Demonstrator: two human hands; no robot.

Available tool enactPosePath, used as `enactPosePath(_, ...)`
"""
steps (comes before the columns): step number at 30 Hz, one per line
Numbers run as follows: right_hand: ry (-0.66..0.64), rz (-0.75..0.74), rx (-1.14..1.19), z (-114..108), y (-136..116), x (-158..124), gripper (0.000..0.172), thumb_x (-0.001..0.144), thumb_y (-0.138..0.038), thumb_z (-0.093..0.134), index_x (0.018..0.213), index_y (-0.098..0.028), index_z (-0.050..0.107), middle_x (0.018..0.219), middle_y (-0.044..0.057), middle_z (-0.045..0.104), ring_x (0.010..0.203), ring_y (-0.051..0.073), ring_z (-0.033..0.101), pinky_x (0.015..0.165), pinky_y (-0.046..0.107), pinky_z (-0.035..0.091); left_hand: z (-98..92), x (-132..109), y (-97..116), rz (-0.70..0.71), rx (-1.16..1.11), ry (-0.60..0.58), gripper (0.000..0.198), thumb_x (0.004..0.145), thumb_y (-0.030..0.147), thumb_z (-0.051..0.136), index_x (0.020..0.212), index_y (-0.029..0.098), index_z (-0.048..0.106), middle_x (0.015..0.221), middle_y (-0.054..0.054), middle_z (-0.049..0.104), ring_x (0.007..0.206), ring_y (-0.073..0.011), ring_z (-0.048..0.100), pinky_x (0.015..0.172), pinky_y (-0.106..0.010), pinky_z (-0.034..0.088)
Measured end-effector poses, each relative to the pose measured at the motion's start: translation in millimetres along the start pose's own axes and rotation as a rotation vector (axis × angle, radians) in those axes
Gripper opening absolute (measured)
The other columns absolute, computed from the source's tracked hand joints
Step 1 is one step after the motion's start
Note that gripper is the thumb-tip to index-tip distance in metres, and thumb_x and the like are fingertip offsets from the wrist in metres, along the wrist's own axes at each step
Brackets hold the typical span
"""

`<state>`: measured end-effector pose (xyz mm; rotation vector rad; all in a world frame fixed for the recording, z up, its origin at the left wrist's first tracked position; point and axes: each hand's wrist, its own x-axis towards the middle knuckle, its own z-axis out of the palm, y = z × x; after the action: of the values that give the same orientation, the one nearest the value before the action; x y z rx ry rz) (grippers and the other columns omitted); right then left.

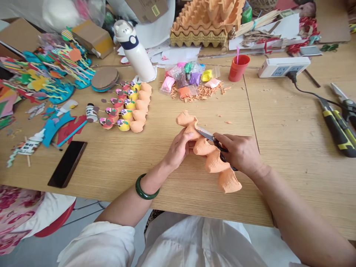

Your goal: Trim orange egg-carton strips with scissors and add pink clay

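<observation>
Over the table's (116, 159) near half, the left hand (179, 148) grasps an orange carton strip (214, 161) near its far end; the right hand (243, 152) is curled round scissors (205, 133), blade against the strip's edge. Its lower end stops short of the front rim. Wood spreads rightward to a yellow-and-black tool (337, 128), leftward to a phone (67, 164).

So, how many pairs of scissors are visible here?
2: scissors in the right hand, at the orange carton strip; another pair beside the yellow-black tool, far right. Others may be hidden.
</observation>
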<state>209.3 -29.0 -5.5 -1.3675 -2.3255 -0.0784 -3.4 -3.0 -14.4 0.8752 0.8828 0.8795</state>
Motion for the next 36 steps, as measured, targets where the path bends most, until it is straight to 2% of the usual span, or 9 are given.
enactPosePath(8, -0.118, 0.123, 0.045, 0, -4, 2, 0.037, 0.075, -0.009, 0.052, 0.104, -0.016, 0.074, 0.074, 0.002, 0.073, 0.056, 0.016, 0.054, 0.052, 0.028, 0.023, -3.4, 2, -1, 0.029, -0.030, -0.045, 0.052, 0.095, 0.043, 0.057, 0.141, 0.018, 0.056, 0.121, -0.008, 0.078, 0.106, -0.0276, 0.076, 0.087, -0.041, 0.065)
enactPosePath(14, -0.161, 0.142, 0.000, -6, -10, 4, 0.037, 0.076, -0.010, 0.053, 0.106, -0.017, 0.073, 0.079, 0.004, 0.075, 0.061, 0.017, 0.058, 0.053, 0.029, 0.021, -6.7, 3, -4, 0.023, 0.007, -0.055, 0.047, 0.096, 0.048, 0.058, 0.135, 0.022, 0.060, 0.120, -0.007, 0.078, 0.105, -0.0278, 0.077, 0.090, -0.042, 0.064)
enactPosePath(19, -0.254, 0.182, -0.032, -8, -16, 5, 0.034, 0.077, -0.013, 0.053, 0.104, -0.018, 0.073, 0.076, 0.005, 0.074, 0.055, 0.016, 0.052, 0.053, 0.029, 0.019, -5.5, 4, -10, 0.025, 0.024, 0.001, 0.043, 0.093, 0.048, 0.059, 0.126, 0.020, 0.066, 0.119, -0.007, 0.078, 0.114, -0.0293, 0.074, 0.092, -0.042, 0.063)
enactPosePath(24, -0.352, 0.251, -0.037, -9, -20, 7, 0.029, 0.081, -0.014, 0.053, 0.100, -0.016, 0.075, 0.068, 0.004, 0.071, 0.051, 0.016, 0.047, 0.052, 0.028, 0.019, -3.1, 5, -9, -0.004, 0.001, 0.004, 0.039, 0.093, 0.046, 0.058, 0.118, 0.016, 0.066, 0.112, -0.010, 0.080, 0.110, -0.0297, 0.075, 0.094, -0.043, 0.062)
enactPosePath(28, -0.292, 0.335, 0.103, -6, -18, 9, 0.029, 0.083, -0.016, 0.054, 0.103, -0.019, 0.075, 0.067, 0.003, 0.070, 0.054, 0.017, 0.051, 0.054, 0.027, 0.025, -0.7, 4, -3, 0.025, -0.020, 0.025, 0.044, 0.093, 0.047, 0.059, 0.126, 0.018, 0.061, 0.113, -0.009, 0.079, 0.103, -0.0277, 0.077, 0.090, -0.043, 0.064)
enactPosePath(31, -0.185, 0.429, 0.227, -6, -13, 10, 0.034, 0.079, -0.018, 0.058, 0.109, -0.021, 0.074, 0.072, 0.003, 0.072, 0.059, 0.018, 0.058, 0.055, 0.025, 0.030, 2.2, 1, 4, 0.021, -0.001, 0.053, 0.040, 0.090, 0.048, 0.059, 0.115, 0.017, 0.063, 0.105, -0.010, 0.080, 0.097, -0.0291, 0.078, 0.075, -0.041, 0.067)
enactPosePath(33, -0.121, 0.440, 0.295, -7, -9, 10, 0.035, 0.078, -0.019, 0.060, 0.111, -0.021, 0.073, 0.075, 0.002, 0.072, 0.061, 0.017, 0.060, 0.057, 0.025, 0.034, 4.1, 0, 7, 0.003, 0.005, 0.060, 0.038, 0.089, 0.049, 0.059, 0.110, 0.017, 0.063, 0.103, -0.010, 0.080, 0.092, -0.0304, 0.078, 0.063, -0.038, 0.066)
enactPosePath(36, -0.050, 0.461, 0.403, -7, 2, 10, 0.027, 0.081, -0.024, 0.063, 0.106, -0.020, 0.072, 0.073, 0.001, 0.070, 0.060, 0.016, 0.059, 0.059, 0.027, 0.039, 4.7, -1, 8, -0.005, 0.032, 0.073, 0.039, 0.087, 0.050, 0.060, 0.110, 0.019, 0.063, 0.103, -0.009, 0.079, 0.088, -0.0299, 0.078, 0.059, -0.039, 0.065)
